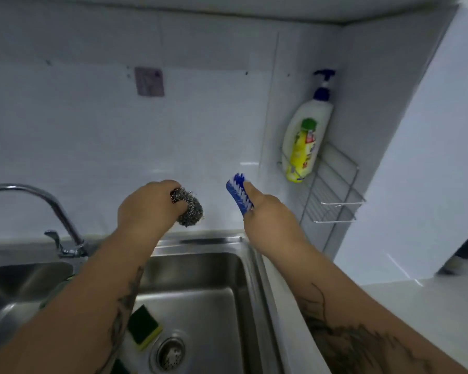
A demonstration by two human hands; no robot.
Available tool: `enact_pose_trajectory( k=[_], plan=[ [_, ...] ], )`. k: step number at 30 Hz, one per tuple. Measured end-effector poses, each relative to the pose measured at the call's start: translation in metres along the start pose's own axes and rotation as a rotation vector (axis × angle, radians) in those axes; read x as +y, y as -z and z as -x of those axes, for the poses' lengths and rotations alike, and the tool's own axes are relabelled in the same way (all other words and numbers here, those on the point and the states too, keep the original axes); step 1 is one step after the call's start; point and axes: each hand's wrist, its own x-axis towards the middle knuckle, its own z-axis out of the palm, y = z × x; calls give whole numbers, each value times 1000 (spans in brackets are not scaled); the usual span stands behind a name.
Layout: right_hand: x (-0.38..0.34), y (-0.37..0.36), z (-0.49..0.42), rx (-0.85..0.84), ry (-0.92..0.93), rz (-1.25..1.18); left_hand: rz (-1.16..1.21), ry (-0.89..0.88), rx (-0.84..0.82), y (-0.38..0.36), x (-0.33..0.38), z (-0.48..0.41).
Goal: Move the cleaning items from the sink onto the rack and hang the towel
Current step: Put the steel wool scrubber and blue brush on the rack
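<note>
Both arms up over the sink [254, 279] now. Left hand [146, 209] is curled round a steel wool ball [191, 209], fingers wrapped over its top & near side, ball sticking out to the right of the fist. It's lifted clear of the basin, in front of the white tiled wall.

Right hand [270, 211] has a tight grip on a blue scrub brush [239, 194] w/ white bristles. Thumb lies along the right side of the brush, head pointing up & far-left, handle end buried in the palm. Brush is in the air between the steel wool and the wire rack [333, 190].

Rack sits on the right wall in the far corner, just right of the brush, not touching it. On it: a yellow bottle [303, 152] w/ a green cap, and right behind that a white pump bottle [318, 112] w/ a blue pump, both at the rack's far-left end. Rest of the rack's wires are bare.

Down in the basin: a green & yellow sponge [143, 326] lies near the left wall, just left of the drain strainer [170, 352], partly under the left forearm. A 2nd bit of green shows at the btm edge, can't tell what it is. Chrome faucet [46, 201] arcs on the far left.
</note>
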Motion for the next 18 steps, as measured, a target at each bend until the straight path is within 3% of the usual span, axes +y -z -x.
enact_pose_trajectory(
  k=[4,7,18],
  plan=[
    [10,77,-5,187,-6,3,94,-91,78,28,52,-15],
    [34,109,-11,215,-82,83,176,-127,87,37,84,-22],
    [91,105,-57,-26,-325,449,302,-230,47,18,141,-43]
  ],
)
